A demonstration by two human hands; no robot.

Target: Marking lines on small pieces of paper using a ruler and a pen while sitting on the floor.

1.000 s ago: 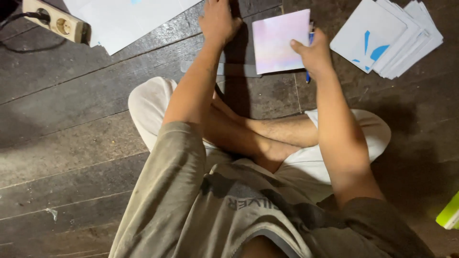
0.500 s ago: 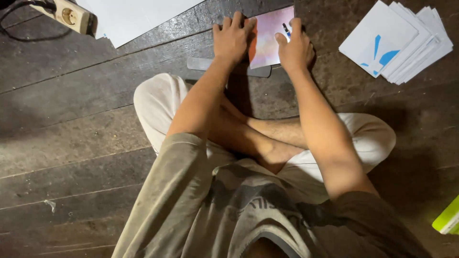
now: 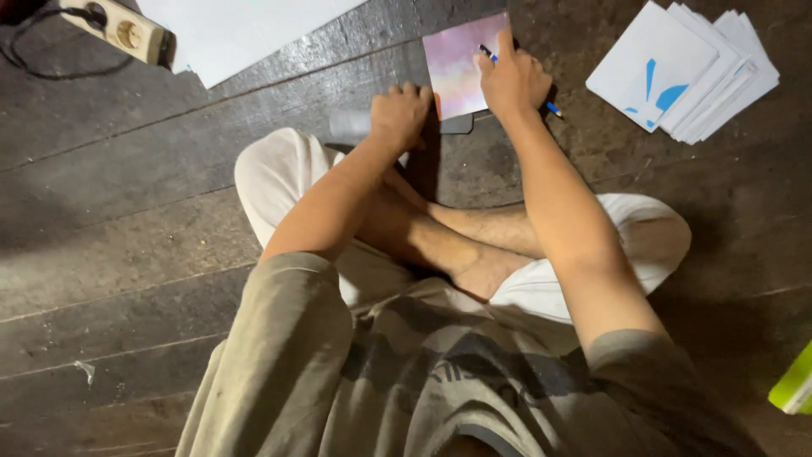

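A person sits cross-legged on a dark wooden plank floor [image 3: 127, 254], bent over a small square sheet of pinkish, iridescent paper [image 3: 461, 68] lying flat on the boards just beyond the knees. The right hand [image 3: 514, 80] is closed around a blue pen [image 3: 491, 54], its tip resting on the sheet's right edge, the other end poking out below the hand. The left hand [image 3: 399, 114] is curled into a loose fist, knuckles down on the floor at the paper's lower left corner, beside a pale, blurred cylinder-like object [image 3: 348, 125]; whether the hand grips anything cannot be told. A dark flat piece [image 3: 457, 125] shows under the sheet's near edge. No marks or folds can be made out on the paper, so the work appears to be at an early stage. A fanned stack of white cards with blue markings [image 3: 685, 72] lies well apart to the right, a large white sheet [image 3: 245, 30] and a beige power strip [image 3: 118, 30] to the left.
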